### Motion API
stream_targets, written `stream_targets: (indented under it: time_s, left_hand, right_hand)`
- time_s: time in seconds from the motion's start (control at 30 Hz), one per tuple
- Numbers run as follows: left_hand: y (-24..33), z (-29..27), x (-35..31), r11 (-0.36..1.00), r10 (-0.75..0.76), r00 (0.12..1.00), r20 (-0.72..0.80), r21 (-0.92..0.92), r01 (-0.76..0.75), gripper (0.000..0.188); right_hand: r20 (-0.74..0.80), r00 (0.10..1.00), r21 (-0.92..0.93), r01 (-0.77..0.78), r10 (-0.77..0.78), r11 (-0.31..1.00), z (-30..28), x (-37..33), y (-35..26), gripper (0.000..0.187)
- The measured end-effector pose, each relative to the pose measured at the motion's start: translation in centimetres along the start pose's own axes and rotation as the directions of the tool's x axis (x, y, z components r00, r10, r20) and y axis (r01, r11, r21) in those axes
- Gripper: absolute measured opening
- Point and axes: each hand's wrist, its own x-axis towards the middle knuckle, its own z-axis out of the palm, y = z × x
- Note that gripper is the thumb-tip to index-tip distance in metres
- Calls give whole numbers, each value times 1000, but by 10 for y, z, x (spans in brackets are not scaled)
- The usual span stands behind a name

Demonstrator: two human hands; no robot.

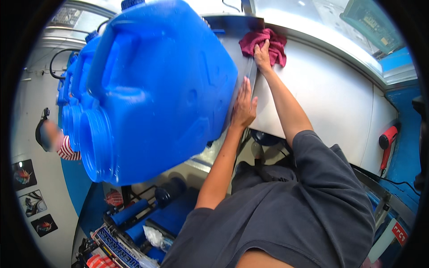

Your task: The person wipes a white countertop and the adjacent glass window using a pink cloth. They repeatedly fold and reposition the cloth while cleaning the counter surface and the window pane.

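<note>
A crumpled maroon cloth [278, 43] lies at the far end of the white tabletop, against the metal strip. My right hand [262, 56] grips it from the near side, with the arm stretched out. Nearer to me, my left hand [243, 107] rests with straight fingers along the metal strip [253, 73] at the tabletop's left edge. It holds nothing. Close beside it on the left stands a large blue plastic jerrycan [174, 85] with a moulded handle and a wide uncapped mouth facing me.
More blue jerrycans [73, 107] line up behind the big one. A red heat gun [388, 145] with a black cord lies at the right end of the white tabletop [326, 98]. A person in a striped shirt [67, 148] is at the far left. Blue rollers [129, 212] sit below.
</note>
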Motion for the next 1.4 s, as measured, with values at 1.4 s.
stream_targets:
  time_s: [1.4]
  left_hand:
    - [109,-59,-289,881,-466,885,-27,77,466,58]
  right_hand:
    - [963,264,-39,-31,46,999,-120,-389,-125,36]
